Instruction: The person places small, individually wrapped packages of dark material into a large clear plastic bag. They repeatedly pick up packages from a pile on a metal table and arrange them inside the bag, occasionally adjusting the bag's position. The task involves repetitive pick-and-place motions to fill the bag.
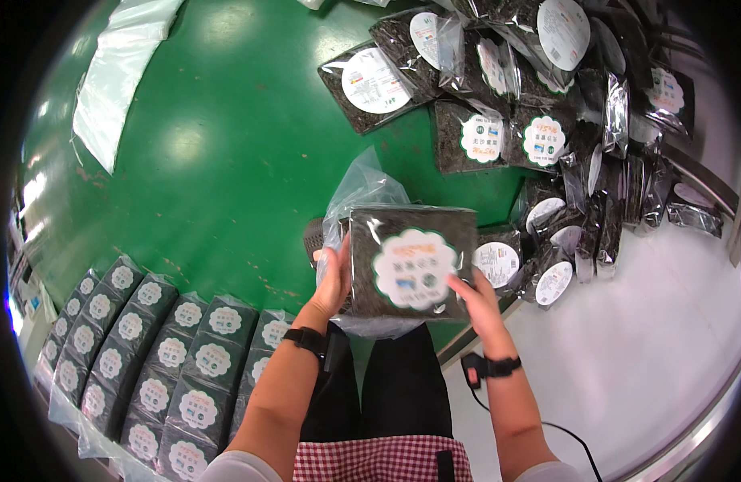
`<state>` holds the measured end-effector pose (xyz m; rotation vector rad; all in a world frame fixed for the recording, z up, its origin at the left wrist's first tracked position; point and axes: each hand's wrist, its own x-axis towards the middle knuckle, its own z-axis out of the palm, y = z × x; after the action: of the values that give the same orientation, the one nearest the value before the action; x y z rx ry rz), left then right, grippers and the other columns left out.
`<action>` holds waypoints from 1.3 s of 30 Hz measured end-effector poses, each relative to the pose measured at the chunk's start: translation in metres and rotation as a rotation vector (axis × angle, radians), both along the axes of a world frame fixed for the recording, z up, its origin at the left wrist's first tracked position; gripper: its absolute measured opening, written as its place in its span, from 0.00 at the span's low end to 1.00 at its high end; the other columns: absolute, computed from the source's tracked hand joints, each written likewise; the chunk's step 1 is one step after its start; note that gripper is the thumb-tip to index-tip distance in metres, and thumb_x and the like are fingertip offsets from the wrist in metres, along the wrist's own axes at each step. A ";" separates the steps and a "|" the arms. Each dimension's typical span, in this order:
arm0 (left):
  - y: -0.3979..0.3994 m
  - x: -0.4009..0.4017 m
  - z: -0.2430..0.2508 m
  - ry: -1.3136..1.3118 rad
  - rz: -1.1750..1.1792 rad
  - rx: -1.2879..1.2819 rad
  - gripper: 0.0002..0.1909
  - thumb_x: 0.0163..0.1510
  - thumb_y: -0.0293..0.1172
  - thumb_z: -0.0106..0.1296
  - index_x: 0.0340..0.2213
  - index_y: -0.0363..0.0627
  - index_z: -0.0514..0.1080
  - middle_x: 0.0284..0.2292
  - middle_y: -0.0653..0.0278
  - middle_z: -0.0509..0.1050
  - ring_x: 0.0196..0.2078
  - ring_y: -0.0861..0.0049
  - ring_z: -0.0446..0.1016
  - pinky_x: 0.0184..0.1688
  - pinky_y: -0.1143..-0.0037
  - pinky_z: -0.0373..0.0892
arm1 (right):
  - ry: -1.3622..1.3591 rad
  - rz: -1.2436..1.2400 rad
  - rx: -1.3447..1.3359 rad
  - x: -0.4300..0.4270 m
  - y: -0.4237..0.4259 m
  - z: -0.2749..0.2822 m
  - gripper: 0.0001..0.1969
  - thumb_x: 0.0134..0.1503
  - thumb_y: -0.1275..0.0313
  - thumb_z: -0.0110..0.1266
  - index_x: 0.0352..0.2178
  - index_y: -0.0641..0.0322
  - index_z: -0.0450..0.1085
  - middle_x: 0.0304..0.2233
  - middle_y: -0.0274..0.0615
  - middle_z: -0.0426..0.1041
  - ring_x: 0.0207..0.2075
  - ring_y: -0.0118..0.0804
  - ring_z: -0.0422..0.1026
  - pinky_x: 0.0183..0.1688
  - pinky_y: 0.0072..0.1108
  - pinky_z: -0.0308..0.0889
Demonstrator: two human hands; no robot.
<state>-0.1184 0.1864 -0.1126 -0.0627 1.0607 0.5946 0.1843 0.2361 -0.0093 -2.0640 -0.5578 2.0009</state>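
A square packet of dark dried seaweed [412, 217], wrapped in clear film with a white scalloped label, is held label-up above my knees. My left hand [331, 282] supports its left side, against a clear plastic bag [370, 181] that spreads behind and below the packet. Another dark packet edge shows at its left, mostly hidden. My right hand [480, 304] grips the right edge, with the fingertips resting near the label. Whether the packet lies inside the bag or on it, I cannot tell.
Loose seaweed packets [470, 137] are heaped at upper right, partly on a white surface [635, 337] with a metal rim. Bagged rows of packets [213, 360] stand at lower left. Flat plastic bags [120, 72] lie on the green floor [226, 181]. A black cable [572, 435] runs beside my right arm.
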 end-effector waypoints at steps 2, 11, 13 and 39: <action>0.023 0.011 0.023 0.136 -0.137 0.060 0.48 0.57 0.44 0.55 0.68 0.45 0.40 0.60 0.59 0.61 0.62 0.70 0.61 0.63 0.72 0.56 | -0.381 0.398 0.127 -0.022 0.002 -0.032 0.31 0.56 0.70 0.57 0.59 0.71 0.58 0.56 0.58 0.65 0.58 0.51 0.63 0.60 0.34 0.58; 0.047 -0.030 -0.044 1.078 -1.088 0.378 0.16 0.52 0.32 0.54 0.42 0.39 0.77 0.39 0.55 0.76 0.42 0.71 0.74 0.45 0.73 0.70 | -0.649 0.879 0.572 -0.117 -0.001 -0.057 0.30 0.56 0.49 0.52 0.58 0.46 0.66 0.63 0.64 0.54 0.65 0.70 0.47 0.66 0.51 0.40; 0.071 -0.023 -0.071 0.832 -0.840 0.435 0.14 0.55 0.37 0.53 0.38 0.40 0.78 0.37 0.58 0.78 0.43 0.71 0.75 0.48 0.73 0.69 | -0.644 0.866 0.559 -0.113 -0.011 -0.049 0.30 0.55 0.49 0.53 0.58 0.46 0.66 0.63 0.64 0.54 0.65 0.70 0.47 0.66 0.51 0.40; 0.115 0.006 -0.123 0.383 -1.605 0.975 0.15 0.45 0.27 0.61 0.38 0.46 0.75 0.34 0.60 0.75 0.38 0.62 0.74 0.39 0.72 0.71 | -0.616 0.724 0.550 -0.101 -0.048 -0.019 0.32 0.52 0.51 0.57 0.59 0.42 0.64 0.63 0.59 0.55 0.65 0.68 0.50 0.65 0.51 0.44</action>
<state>-0.1127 0.3010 -0.2353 1.6541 0.7541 -0.4401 0.0832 0.1886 -0.0279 -2.2322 -1.9397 1.1464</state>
